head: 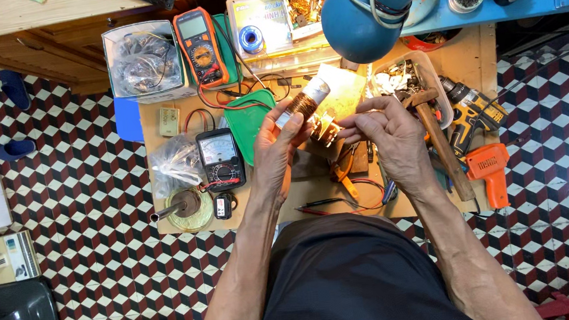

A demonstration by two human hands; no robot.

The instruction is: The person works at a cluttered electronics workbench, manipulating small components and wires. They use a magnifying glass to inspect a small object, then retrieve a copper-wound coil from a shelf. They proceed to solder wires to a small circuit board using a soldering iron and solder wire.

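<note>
My left hand holds up a copper wire coil wound on a pale tube, gripped between thumb and fingers above the low wooden worktable. My right hand is level with it to the right, fingertips pinched together close to the coil's lower end, above a small metal part. Whether a thin wire runs between the fingers is too fine to tell.
On the table: an orange digital multimeter, a black analog meter, a green tray, a hammer, a cordless drill, an orange tool, a blue lamp. Chequered tile floor surrounds it.
</note>
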